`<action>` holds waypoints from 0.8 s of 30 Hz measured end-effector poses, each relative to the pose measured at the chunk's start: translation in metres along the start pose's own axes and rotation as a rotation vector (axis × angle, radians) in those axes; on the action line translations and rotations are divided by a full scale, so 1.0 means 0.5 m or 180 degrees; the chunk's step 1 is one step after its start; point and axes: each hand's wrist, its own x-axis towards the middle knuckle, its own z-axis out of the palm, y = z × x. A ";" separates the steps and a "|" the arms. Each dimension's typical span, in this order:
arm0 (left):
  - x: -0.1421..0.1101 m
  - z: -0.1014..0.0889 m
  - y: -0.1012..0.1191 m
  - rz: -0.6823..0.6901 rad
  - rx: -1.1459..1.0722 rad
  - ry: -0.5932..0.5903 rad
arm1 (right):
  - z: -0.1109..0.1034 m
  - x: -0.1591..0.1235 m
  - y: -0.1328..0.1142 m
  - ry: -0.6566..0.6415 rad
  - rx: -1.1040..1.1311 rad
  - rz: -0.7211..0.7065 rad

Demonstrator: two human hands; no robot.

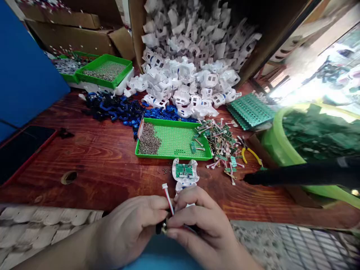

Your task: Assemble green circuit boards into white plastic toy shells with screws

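Note:
My left hand [132, 228] and my right hand [202, 228] meet at the table's near edge, fingers pinched together. Between them they hold a small part with a red-and-white wire [168, 198] that ends in a white connector sticking up. My right hand also closes round the lower end of a white plastic housing [185, 174] that carries a small green circuit board. The housing lies on the wooden table [107, 161] just beyond my fingers.
A green tray [174, 141] with screws sits behind the housing. Loose circuit boards [222, 144] and yellow-handled pliers [250, 153] lie to its right. Behind are blue parts [120, 108], a heap of white housings [191, 67], more green trays [104, 71], a green tub [281, 150] and a black tool [303, 174].

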 end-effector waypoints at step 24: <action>-0.044 0.019 0.021 -0.0926 -0.1159 0.0420 | -0.011 -0.014 0.022 0.0375 0.0508 0.0122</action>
